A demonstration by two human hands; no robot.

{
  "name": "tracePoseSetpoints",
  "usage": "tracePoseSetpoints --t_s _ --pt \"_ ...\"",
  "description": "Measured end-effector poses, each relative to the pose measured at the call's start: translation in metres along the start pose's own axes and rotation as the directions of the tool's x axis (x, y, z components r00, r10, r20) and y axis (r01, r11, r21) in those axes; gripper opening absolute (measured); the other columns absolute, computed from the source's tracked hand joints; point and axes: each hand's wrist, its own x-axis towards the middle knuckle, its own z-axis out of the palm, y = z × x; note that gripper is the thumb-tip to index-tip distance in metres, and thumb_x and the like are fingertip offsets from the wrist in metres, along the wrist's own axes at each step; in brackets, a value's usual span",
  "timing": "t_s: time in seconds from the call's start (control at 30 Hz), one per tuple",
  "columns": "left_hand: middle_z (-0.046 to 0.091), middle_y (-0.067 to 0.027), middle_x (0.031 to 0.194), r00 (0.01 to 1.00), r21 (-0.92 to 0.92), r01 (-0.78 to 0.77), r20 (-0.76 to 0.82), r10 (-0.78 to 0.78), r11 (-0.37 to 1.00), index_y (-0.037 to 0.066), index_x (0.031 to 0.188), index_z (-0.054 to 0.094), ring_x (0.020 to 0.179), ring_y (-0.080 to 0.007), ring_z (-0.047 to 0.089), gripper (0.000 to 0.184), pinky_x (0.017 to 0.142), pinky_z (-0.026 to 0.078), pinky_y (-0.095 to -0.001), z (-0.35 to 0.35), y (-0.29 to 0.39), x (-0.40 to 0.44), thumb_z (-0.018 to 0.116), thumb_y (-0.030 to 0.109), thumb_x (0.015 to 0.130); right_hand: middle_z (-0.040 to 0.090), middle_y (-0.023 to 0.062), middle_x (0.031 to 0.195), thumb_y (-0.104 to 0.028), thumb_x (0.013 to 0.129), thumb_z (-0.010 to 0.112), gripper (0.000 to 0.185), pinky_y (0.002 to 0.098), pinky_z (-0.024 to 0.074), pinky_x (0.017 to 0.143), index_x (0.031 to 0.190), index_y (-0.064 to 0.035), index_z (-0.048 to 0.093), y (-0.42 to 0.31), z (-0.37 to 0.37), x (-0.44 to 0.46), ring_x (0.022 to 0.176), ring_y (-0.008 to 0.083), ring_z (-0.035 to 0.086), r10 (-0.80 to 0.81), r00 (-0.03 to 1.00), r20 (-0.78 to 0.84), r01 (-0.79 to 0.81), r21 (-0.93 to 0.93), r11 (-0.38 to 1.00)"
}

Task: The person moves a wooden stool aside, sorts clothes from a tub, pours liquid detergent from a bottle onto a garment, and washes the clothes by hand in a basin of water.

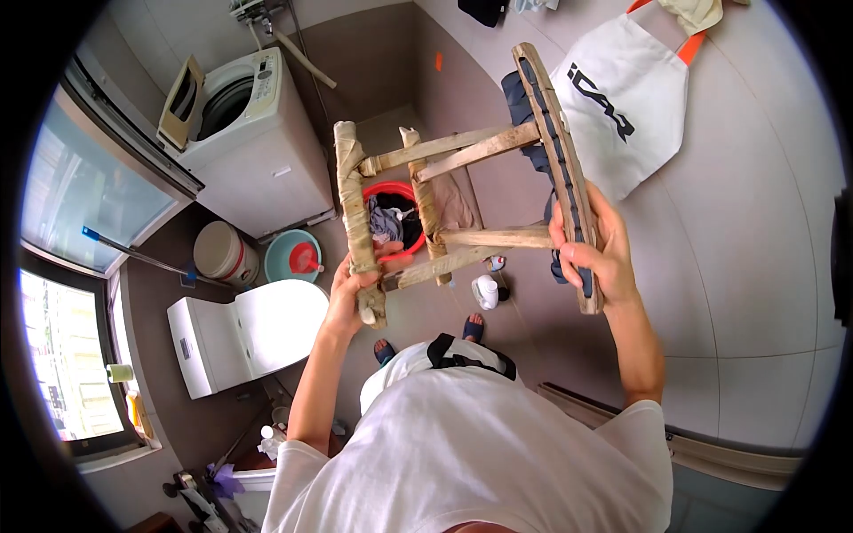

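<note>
A folding wooden stool [489, 153] is held up sideways in front of me, between both hands. My left hand [351, 289] is closed around the lower end of its left bar, which is wrapped in yellowish tape. On the other side, my right hand [600, 244] grips the wooden rail with a dark strip along it, thumb across its face. Dark fabric [524, 102] hangs behind that rail, partly hidden. Crossed wooden legs link the two sides, and a second wrapped bar stands just inside the left one.
Below the stool are a red basin [391, 188] of clothes and a white bottle [485, 291]. At left stand a washing machine [258, 151], a toilet [275, 324], a bucket [218, 251] and a teal basin [283, 242]. A white bag [622, 98] hangs at upper right.
</note>
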Motion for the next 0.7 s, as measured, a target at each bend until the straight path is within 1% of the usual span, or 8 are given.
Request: tracePoseSetpoints --t_s 0.03,0.13,0.17,0.27,0.33,0.37,0.5,0.7 --pt "0.048 -0.0178 0.131 0.999 0.022 -0.015 0.035 0.014 1.000 0.002 0.131 0.039 0.126 -0.0330 0.044 0.054 0.101 0.040 -0.0467 0.001 0.001 0.001 0.056 0.013 0.081 0.051 0.0101 0.080 -0.001 0.069 0.060 0.054 0.0211 0.0421 0.039 0.118 0.0035 0.040 -0.003 0.000 -0.003 0.056 0.0090 0.048 0.020 1.000 0.009 -0.020 -0.012 1.000" --pt "0.042 -0.0173 0.137 0.991 -0.422 0.004 0.125 0.054 0.906 0.004 0.136 0.036 0.133 -0.0314 0.034 0.059 0.106 0.032 -0.0500 -0.002 0.012 0.010 0.058 0.029 0.087 0.050 0.0107 0.078 -0.002 0.069 0.061 0.055 0.0209 0.0416 0.039 0.119 0.0039 0.039 -0.009 0.005 -0.019 0.055 0.0094 0.048 0.016 1.000 0.001 -0.016 0.015 1.000" --pt "0.037 -0.0159 0.141 0.995 -0.468 -0.042 0.059 0.079 0.883 0.005 0.139 0.033 0.136 -0.0291 0.029 0.068 0.108 0.028 -0.0501 -0.018 0.009 0.021 0.057 0.044 0.088 0.050 0.0114 0.078 -0.003 0.068 0.064 0.060 0.0209 0.0418 0.038 0.122 0.0044 0.037 -0.010 0.008 -0.024 0.054 0.0100 0.048 0.009 1.000 -0.005 -0.009 0.023 1.000" --pt "0.043 -0.0128 0.138 0.993 0.172 -0.104 -0.044 0.113 0.980 0.005 0.137 0.035 0.130 -0.0237 0.038 0.065 0.106 0.032 -0.0431 -0.057 -0.018 0.065 0.059 0.040 0.088 0.051 0.0122 0.078 -0.003 0.068 0.066 0.066 0.0208 0.0423 0.037 0.125 0.0048 0.035 -0.012 0.017 -0.034 0.053 0.0106 0.048 0.008 1.000 0.019 -0.009 0.082 0.997" --pt "0.051 -0.0112 0.130 0.999 0.283 -0.039 0.011 0.037 0.958 0.004 0.132 0.040 0.122 -0.0235 0.048 0.050 0.101 0.039 -0.0375 -0.044 -0.030 0.085 0.057 0.028 0.092 0.051 0.0122 0.078 -0.003 0.068 0.067 0.068 0.0210 0.0426 0.036 0.127 0.0050 0.034 -0.013 0.020 -0.039 0.054 0.0109 0.048 0.021 0.999 0.041 -0.026 0.105 0.994" --pt "0.062 -0.0092 0.100 0.992 0.335 -0.038 -0.101 0.076 0.942 0.003 0.115 0.048 0.093 -0.0190 0.062 0.027 0.082 0.049 -0.0307 -0.038 -0.033 0.092 0.056 0.015 0.092 0.051 0.0122 0.078 -0.004 0.068 0.067 0.069 0.0211 0.0428 0.036 0.128 0.0051 0.033 -0.014 0.022 -0.041 0.054 0.0111 0.048 0.026 0.999 0.046 -0.031 0.113 0.993" --pt "0.055 -0.0016 0.069 0.989 0.355 -0.079 -0.090 0.118 0.932 0.004 0.090 0.053 0.060 -0.0098 0.054 0.015 0.055 0.046 -0.0250 -0.021 -0.024 0.086 0.059 0.017 0.091 0.051 0.0117 0.082 0.000 0.070 0.065 0.071 0.0212 0.0436 0.037 0.132 0.0047 0.030 -0.019 0.025 -0.048 0.062 0.0122 0.051 0.050 0.997 0.056 -0.057 0.115 0.992" --pt "0.056 -0.0033 0.068 0.994 0.454 -0.011 -0.088 0.057 0.891 0.004 0.090 0.053 0.061 -0.0112 0.056 0.019 0.057 0.048 -0.0267 -0.044 -0.017 0.082 0.058 0.021 0.091 0.050 0.0114 0.085 0.006 0.073 0.060 0.067 0.0225 0.0447 0.042 0.132 0.0049 0.030 0.000 0.024 -0.056 0.069 0.0145 0.050 0.052 0.994 0.100 -0.061 0.091 0.994"
